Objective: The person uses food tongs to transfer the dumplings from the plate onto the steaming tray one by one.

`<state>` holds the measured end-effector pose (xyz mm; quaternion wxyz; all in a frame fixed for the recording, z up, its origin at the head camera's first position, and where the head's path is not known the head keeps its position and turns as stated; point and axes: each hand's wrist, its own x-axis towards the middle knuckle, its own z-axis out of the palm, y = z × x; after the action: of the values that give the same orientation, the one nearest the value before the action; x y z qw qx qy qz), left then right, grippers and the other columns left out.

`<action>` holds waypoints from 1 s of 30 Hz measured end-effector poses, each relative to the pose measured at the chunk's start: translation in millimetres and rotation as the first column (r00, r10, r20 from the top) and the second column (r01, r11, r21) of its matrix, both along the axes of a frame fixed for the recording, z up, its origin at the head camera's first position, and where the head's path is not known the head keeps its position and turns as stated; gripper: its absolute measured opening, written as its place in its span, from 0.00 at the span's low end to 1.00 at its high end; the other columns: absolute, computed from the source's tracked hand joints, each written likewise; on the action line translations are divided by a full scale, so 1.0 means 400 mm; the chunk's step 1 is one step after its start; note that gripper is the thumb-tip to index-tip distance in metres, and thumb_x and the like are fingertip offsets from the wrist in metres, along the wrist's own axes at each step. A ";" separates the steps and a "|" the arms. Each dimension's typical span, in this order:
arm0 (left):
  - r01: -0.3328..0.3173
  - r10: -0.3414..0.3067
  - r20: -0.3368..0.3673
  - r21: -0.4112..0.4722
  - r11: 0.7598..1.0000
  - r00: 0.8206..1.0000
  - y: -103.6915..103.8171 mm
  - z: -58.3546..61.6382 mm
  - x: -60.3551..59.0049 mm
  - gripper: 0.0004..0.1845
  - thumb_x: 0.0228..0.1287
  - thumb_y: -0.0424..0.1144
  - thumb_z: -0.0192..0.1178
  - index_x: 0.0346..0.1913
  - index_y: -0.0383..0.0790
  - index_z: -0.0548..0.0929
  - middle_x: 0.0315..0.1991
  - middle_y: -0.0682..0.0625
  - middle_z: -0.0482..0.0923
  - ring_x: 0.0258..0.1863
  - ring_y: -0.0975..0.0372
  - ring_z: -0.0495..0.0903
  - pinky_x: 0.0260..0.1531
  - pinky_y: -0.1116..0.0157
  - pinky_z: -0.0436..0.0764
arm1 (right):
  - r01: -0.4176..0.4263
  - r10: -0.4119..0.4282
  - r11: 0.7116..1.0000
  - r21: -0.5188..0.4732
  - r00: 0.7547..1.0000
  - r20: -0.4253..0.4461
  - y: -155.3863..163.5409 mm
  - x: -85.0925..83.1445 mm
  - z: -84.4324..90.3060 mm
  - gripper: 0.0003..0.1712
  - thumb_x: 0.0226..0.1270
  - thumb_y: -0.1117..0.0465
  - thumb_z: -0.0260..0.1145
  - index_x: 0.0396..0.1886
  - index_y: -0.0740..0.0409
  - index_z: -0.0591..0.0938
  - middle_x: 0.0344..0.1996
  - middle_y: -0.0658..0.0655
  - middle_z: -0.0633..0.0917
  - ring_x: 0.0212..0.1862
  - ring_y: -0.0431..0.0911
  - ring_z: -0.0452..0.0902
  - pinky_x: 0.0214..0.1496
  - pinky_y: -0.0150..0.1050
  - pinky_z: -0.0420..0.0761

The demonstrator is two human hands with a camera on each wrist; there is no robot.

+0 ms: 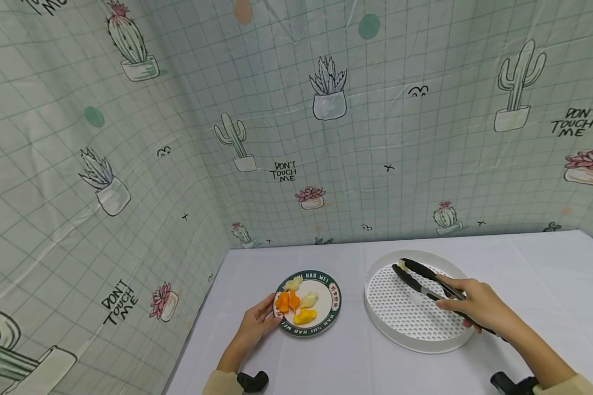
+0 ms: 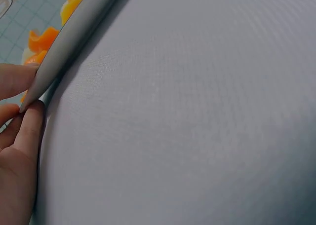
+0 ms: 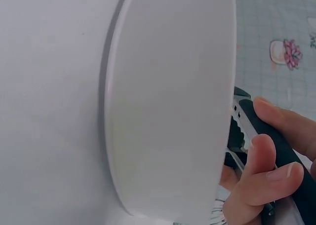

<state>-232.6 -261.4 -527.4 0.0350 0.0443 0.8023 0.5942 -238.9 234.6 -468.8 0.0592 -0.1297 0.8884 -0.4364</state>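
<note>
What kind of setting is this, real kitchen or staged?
Probably a staged tabletop booth, not a working kitchen. A cactus-print grid backdrop cloth walls in the white-covered table, which carries only a green-rimmed round plate of food pieces and a white perforated round tray. The right hand holds black tongs.

The cactus-print backdrop cloth [image 1: 296, 137] is showing "DON'T TOUCH ME" in black hand-lettering at centre frame, at the far right and at lower left, with a cut-off copy at the top left edge. The plate [image 1: 334, 300] is carrying "HAO WEI" along its green rim; its other rim characters are too small to read.
</note>
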 end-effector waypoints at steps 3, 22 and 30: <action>0.007 -0.007 -0.003 0.010 1.000 1.000 -0.004 -0.005 0.000 0.40 0.65 0.36 0.67 0.73 0.22 0.59 0.74 0.29 0.55 0.72 0.42 0.59 0.64 0.66 0.68 | 0.000 0.000 1.000 0.007 1.000 0.001 0.001 -0.010 -0.009 0.42 0.63 0.57 0.72 0.70 0.74 0.67 0.33 0.64 0.80 0.12 0.46 0.71 0.10 0.40 0.77; -0.038 0.035 0.093 0.037 0.999 0.995 0.000 -0.007 -0.011 0.39 0.66 0.30 0.65 0.75 0.29 0.58 0.76 0.36 0.53 0.74 0.45 0.56 0.67 0.61 0.62 | -0.001 0.003 0.998 0.057 1.000 -0.026 -0.019 -0.042 -0.018 0.40 0.63 0.61 0.71 0.68 0.78 0.66 0.11 0.52 0.69 0.10 0.43 0.68 0.09 0.39 0.76; -0.039 0.031 0.105 0.069 0.997 0.994 0.002 -0.002 -0.005 0.39 0.65 0.28 0.64 0.75 0.27 0.56 0.77 0.35 0.52 0.74 0.44 0.56 0.67 0.60 0.63 | -0.005 0.006 0.998 0.067 1.000 -0.013 -0.019 -0.046 -0.012 0.41 0.63 0.61 0.71 0.69 0.78 0.66 0.14 0.54 0.72 0.10 0.42 0.68 0.09 0.38 0.76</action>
<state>-234.7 -260.5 -528.0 0.0645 0.0006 0.7786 0.6242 -257.3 227.1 -473.5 0.0591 -0.1329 0.9025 -0.4053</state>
